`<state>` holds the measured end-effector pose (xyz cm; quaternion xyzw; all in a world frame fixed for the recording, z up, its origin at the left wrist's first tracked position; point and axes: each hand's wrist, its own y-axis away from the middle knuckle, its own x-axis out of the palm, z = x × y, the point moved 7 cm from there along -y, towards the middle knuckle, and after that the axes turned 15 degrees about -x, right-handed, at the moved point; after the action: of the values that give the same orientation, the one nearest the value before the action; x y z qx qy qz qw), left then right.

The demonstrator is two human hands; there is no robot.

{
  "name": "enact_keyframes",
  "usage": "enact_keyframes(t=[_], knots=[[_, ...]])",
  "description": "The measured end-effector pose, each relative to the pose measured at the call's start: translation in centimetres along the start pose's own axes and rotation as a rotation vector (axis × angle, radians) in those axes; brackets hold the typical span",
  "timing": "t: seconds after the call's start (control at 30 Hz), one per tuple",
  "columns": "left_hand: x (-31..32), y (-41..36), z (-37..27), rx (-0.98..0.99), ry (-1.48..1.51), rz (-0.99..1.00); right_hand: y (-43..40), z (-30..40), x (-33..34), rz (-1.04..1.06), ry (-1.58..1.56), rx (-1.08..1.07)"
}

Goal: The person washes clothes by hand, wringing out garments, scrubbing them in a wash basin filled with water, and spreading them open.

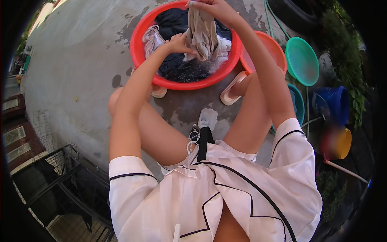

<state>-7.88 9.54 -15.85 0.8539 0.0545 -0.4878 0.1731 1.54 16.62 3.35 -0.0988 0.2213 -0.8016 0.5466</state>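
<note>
A wet beige-grey cloth (202, 33) hangs from my right hand (211, 7), whose fingers are closed on its upper end above a large red plastic basin (193, 86). My left hand (180, 44) is at the cloth's left side, thumb stretched out below; whether it grips the fabric is unclear. In the basin dark fabric (181, 68) lies in water. White garments (223, 48) are by the right wall, and a pale striped cloth (151, 39) lies over the left part. The water looks splashed under the hanging cloth.
An orange basin (279, 54), a green basin (302, 62), a teal basin (297, 99) and a blue bucket (329, 103) stand at the right, near a hose (307, 112) and a tire (297, 15). A clear plastic container (208, 118) sits between my legs. A black metal frame (69, 181) is at lower left.
</note>
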Motion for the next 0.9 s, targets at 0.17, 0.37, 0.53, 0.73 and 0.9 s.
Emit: enact_keyframes(t=[0.17,0.37,0.53,0.73,0.9], knots=[[-1.5,-0.9,-2.4,0.132,0.264,-0.250,0.2,1.8,-3.0,-0.238,-0.132,-0.001],[-5.8,0.6,-0.7,-0.250,1.003,-0.047,2.2,-2.0,-13.7,-0.530,0.150,0.093],[-8.6,1.0,-2.1,-0.253,1.257,-0.126,4.2,-3.1,-14.6,-0.260,1.133,0.254],[-10.5,-0.2,-4.5,-0.219,1.622,0.005,7.7,-4.8,-4.2,0.505,0.691,0.506],[-10.5,-1.3,-5.8,-0.230,1.679,0.062,4.3,-2.1,-0.2,0.041,0.498,0.020]])
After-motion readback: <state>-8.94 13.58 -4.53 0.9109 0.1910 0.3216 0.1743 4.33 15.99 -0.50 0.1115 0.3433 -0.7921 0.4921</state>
